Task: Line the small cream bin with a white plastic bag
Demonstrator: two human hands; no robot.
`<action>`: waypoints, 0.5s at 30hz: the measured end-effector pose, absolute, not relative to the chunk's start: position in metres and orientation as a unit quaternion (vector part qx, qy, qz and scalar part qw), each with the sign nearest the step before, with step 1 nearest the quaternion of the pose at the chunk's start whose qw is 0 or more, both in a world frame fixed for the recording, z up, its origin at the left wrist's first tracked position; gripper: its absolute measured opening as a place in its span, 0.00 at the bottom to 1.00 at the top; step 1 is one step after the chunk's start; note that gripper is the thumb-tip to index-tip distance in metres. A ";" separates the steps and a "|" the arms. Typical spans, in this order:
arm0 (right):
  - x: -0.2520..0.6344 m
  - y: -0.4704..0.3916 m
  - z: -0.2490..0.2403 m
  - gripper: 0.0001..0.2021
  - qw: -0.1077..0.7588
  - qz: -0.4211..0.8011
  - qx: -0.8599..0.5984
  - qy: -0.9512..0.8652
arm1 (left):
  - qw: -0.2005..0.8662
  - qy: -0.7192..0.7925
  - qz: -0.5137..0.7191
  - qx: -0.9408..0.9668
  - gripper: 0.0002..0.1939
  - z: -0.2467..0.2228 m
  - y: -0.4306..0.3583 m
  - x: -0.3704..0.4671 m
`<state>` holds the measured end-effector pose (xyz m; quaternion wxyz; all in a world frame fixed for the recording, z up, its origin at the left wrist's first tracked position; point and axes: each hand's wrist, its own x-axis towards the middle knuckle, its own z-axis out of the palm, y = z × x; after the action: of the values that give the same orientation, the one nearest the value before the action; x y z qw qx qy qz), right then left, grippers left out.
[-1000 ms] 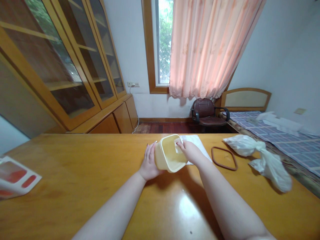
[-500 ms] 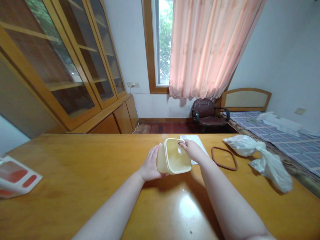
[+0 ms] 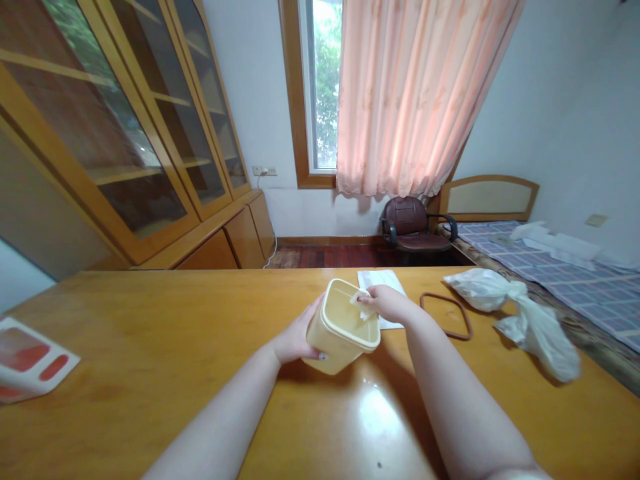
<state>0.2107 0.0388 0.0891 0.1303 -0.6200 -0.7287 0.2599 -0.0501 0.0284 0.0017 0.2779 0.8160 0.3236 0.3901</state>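
A pale yellow plastic bin (image 3: 333,343) is tilted above the table, its open mouth facing up and to the right. My left hand (image 3: 299,335) grips it around its left side, thumb low on the near wall. In my right hand (image 3: 383,302), closed fingers pinch a crumpled white tissue (image 3: 364,308) at the bin's right rim, partly inside the mouth. Behind the right hand lies a flat white packet (image 3: 395,283), partly covered by the hand and bin. A brown rounded-square ring (image 3: 447,315) rests on the table right of the right forearm.
Knotted white plastic bags (image 3: 520,300) lie at the table's right side. A white and red plastic holder (image 3: 37,360) stands at the left edge. Beyond the wooden table (image 3: 150,333) are a glass-door cabinet (image 3: 210,193), a brown chair (image 3: 410,223) and a bed (image 3: 520,247).
The bin has tipped more upright, showing more of its outer near wall. My right hand has drawn slightly out toward the rim, and the white tissue shows more clearly.
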 end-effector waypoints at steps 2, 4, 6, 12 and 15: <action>0.211 0.036 0.093 0.15 0.106 0.268 -0.623 -0.727 | 0.437 0.263 0.347 0.787 0.59 0.005 0.030 -0.051; 0.208 0.034 0.097 0.17 0.095 0.281 -0.621 -0.726 | 0.547 0.221 0.314 0.744 0.60 0.009 0.031 -0.053; 0.205 0.031 0.101 0.17 0.095 0.289 -0.619 -0.725 | 0.595 0.207 0.300 0.716 0.61 0.014 0.031 -0.054; 0.199 0.031 0.101 0.18 0.117 0.270 -0.627 -0.722 | 0.637 0.215 0.293 0.680 0.54 0.012 0.028 -0.057; 0.200 0.034 0.098 0.18 0.127 0.255 -0.631 -0.722 | 0.658 0.224 0.323 0.643 0.52 0.002 0.032 -0.057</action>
<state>0.1999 0.0339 0.0975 0.1271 -0.6311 -0.7217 0.2546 -0.0568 0.0319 0.0020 0.6577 0.6427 0.2244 0.3226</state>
